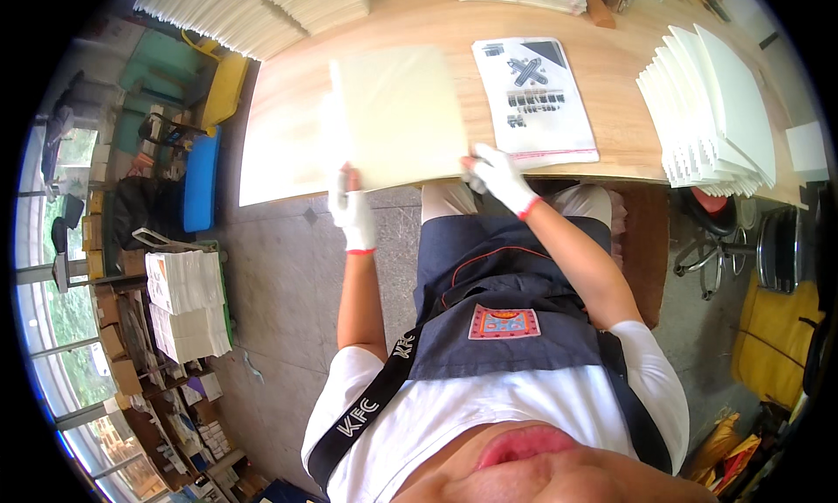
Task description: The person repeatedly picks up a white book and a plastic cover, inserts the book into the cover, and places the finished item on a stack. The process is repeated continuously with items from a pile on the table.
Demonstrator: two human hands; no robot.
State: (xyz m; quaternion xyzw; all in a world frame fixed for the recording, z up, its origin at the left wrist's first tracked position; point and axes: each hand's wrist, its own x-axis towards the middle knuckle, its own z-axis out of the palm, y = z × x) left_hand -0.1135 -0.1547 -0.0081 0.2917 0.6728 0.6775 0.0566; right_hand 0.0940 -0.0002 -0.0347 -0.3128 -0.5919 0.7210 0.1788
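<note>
We see a long wooden table [611,75] across the top of the view; everything is placed relative to it. On its far left edge sit fanned rows of white sheets [262,5]. At its right end a fanned stack of white sheets [711,110] overhangs the near edge. At mid table lies a clear plastic bag with black print [534,97], flat, just right of the cream sheet. The cream square sheet [397,119] is at the table's near edge, left of centre, its lower edge reaching the table rim. Our left hand [352,210], in a white glove, grips the sheet's lower left corner, fingers clenched on it. Our right hand [499,175], also white-gloved, pinches the sheet's lower right corner at the table rim. Below the table, a dark apron [502,285] covers our lap. A stack of white packs [185,302] stands on the floor, well left of the table.
</note>
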